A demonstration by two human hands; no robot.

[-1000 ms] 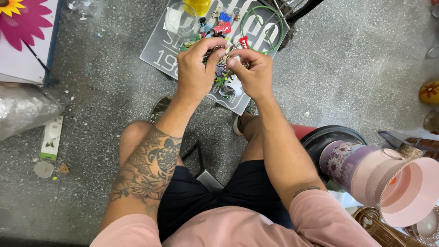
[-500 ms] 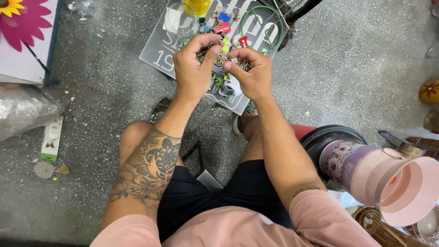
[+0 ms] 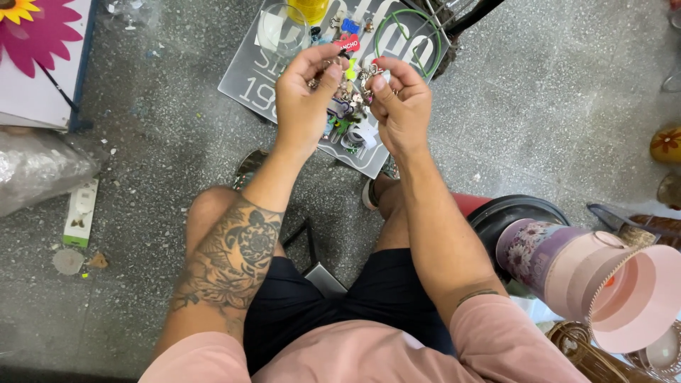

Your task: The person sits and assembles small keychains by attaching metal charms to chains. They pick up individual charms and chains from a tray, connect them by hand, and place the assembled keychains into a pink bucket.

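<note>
I sit in a craft or souvenir workshop: speckled terrazzo floor (image 3: pixel 553 92), a grey sign board (image 3: pixel 284 78) strewn with trinkets, a pink floral gift box (image 3: pixel 603 284), wicker baskets (image 3: pixel 589 354), painted flower panel (image 3: pixel 35 50).

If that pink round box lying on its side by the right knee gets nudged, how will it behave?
The pink round box lies on its side with its open mouth facing right, so it would probably roll rather than slide. It looks like thin card and empty inside, so likely light and easy to dent. The basket beside it may stop it.
</note>
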